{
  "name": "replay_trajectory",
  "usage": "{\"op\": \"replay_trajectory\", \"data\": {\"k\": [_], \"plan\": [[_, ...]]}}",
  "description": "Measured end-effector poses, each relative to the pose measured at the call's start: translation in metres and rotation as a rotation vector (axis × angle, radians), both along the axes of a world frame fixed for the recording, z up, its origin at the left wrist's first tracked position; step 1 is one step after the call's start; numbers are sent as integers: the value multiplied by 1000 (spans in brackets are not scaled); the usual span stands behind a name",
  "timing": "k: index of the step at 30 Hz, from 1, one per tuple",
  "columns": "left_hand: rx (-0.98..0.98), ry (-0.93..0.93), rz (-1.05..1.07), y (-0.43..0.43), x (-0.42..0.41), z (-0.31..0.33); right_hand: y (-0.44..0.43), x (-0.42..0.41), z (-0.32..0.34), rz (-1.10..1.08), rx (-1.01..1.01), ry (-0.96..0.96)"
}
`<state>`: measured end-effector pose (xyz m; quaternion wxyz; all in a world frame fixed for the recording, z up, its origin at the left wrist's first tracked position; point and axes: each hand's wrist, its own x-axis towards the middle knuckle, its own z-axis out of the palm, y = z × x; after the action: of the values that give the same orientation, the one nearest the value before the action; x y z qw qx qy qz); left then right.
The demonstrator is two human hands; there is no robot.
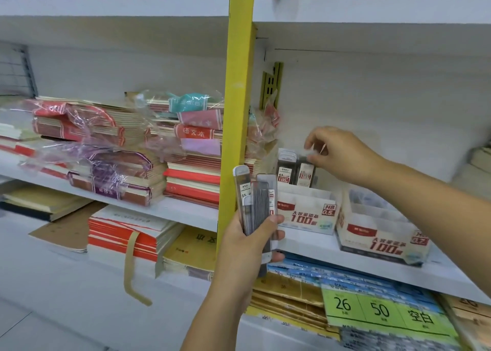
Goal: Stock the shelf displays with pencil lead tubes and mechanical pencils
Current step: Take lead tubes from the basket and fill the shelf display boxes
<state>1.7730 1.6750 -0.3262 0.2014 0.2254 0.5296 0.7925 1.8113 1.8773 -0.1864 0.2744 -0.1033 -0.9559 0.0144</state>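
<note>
Two lead tubes (284, 170) are stood in the "HB 0.5" display box (305, 212), one pinched by the right hand (342, 156); about four spare tubes (256, 204) are gripped by the left hand (247, 247).

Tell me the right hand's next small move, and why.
Probably push the lead tube fully down into the HB 0.5 display box and release it. The right hand pinches its top in the back row, the front rows look empty, and the left hand grips more tubes to place.

A stationery shop: white shelves (191, 212) on a yellow upright (239, 84) carry shrink-wrapped notebook stacks (111, 127), printed display boxes (305, 215) (marked 100) and green price labels (380, 310) reading 26 and 50
</note>
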Motion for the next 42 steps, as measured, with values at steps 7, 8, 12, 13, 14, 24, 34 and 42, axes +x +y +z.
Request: {"op": "replay_trajectory", "data": {"k": [7,8,12,13,14,24,34,42], "plan": [[-16,-26,-81,-9,-1,5,-21,18,-13,-36,19,143],[-17,-21,-98,-10,-1,6,-32,26,-17,25,-127,163],[-19,29,-161,-11,5,9,-71,48,-34,256,-595,33],[-13,35,-179,-12,7,10,-75,50,-38,285,-665,31],[-3,36,-199,-12,8,11,-78,52,-41,304,-725,48],[39,-44,-227,-30,13,5,-77,92,-57,325,-1024,285],[-180,230,-19,-36,19,15,-97,103,-56,172,-647,-22],[-48,174,-28,-30,8,48,-63,94,-7,198,-648,181]]}}
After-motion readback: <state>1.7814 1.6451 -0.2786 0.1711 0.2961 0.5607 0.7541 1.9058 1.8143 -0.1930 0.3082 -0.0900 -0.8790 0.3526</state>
